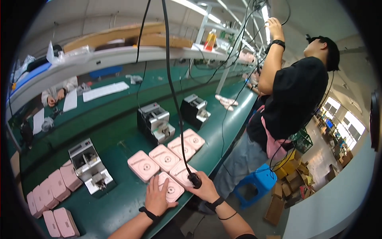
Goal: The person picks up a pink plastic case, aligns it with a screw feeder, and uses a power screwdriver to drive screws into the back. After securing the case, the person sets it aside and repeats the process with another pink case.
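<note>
As right hand grips tool, cable crosses pink cases near machines.

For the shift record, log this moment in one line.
left hand: spread on pink case | right hand: gripping black corded tool | nearby: other pink cases, black-and-silver machines | surface: green workbench

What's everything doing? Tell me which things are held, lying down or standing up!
Left hand: resting spread on a pink box
Pink box: lying flat
Right hand: closed around a black tool
Black tool: held, cable hanging above it
Bottle: upright on the shelf
Machines: standing on the green table
Blue stool: standing, nobody sitting on it
Co-worker: standing, one arm raised
</note>
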The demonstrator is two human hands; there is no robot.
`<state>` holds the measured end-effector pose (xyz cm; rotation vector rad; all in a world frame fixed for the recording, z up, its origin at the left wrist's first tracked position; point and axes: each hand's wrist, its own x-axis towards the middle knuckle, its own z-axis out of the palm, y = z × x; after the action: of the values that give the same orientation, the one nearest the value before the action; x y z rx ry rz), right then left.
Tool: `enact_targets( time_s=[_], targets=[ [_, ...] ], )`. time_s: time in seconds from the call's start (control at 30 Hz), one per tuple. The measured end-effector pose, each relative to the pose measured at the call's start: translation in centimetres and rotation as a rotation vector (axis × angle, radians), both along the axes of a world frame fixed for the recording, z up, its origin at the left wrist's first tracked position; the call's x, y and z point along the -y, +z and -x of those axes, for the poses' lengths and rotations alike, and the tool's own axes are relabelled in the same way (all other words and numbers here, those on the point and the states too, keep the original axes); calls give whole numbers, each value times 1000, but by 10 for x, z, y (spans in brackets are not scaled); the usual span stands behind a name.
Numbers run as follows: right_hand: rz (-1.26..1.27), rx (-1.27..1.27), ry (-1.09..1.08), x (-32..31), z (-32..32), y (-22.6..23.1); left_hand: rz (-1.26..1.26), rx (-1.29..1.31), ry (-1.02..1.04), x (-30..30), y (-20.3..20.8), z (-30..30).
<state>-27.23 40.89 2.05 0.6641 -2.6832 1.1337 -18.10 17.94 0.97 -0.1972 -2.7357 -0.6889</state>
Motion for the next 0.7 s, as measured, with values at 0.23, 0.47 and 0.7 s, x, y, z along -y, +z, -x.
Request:
enact_targets(
  time_s=[0.23, 0.47, 0.7],
  targets=[
    [-56, 11, 65, 15, -8, 2, 3, -20, 109, 9, 5, -22],
    [367, 264, -99, -13, -38, 26, -27, -238, 320, 125, 29, -160],
    [932, 632, 239, 62, -42, 59, 215, -45, 1057, 218, 11, -310]
  ],
)
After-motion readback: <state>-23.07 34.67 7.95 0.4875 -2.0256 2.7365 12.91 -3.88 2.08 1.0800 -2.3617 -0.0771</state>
